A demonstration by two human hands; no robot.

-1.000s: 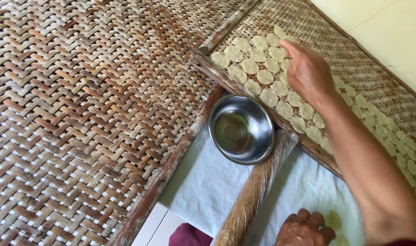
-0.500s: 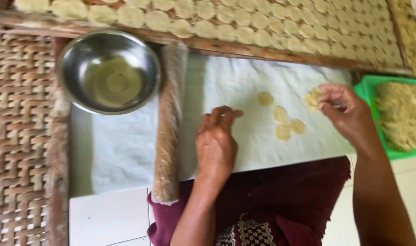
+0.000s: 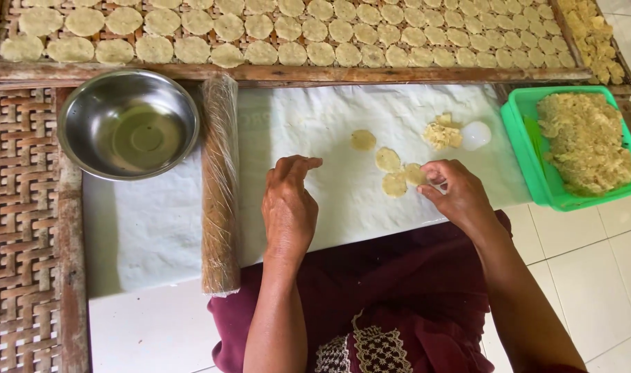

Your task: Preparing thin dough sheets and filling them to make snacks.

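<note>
My left hand [image 3: 288, 207] rests palm down on the white sheet [image 3: 156, 228], fingers loosely curled and holding nothing. My right hand [image 3: 459, 195] pinches the edge of a flat pale dough disc [image 3: 413, 173] with its fingertips. Three more discs lie beside it on the sheet, one [image 3: 362, 139] at the far left, one [image 3: 387, 159] in the middle, one [image 3: 394, 185] nearest me. A crumbly dough lump [image 3: 441, 134] and a small white round object [image 3: 476, 135] sit just beyond my right hand.
A plastic-wrapped rolling pin [image 3: 220, 186] lies left of my left hand, beside a steel bowl [image 3: 127, 123]. A green tray [image 3: 519, 128] of crumbly dough stands at the right. A wood-framed woven tray [image 3: 260, 72] covered with several discs spans the far side; woven matting [image 3: 18, 228] lies left.
The view swung from the woven trays down to the sheet. My right hand moved from the dough lump to the discs; my left hand stayed on the sheet.
</note>
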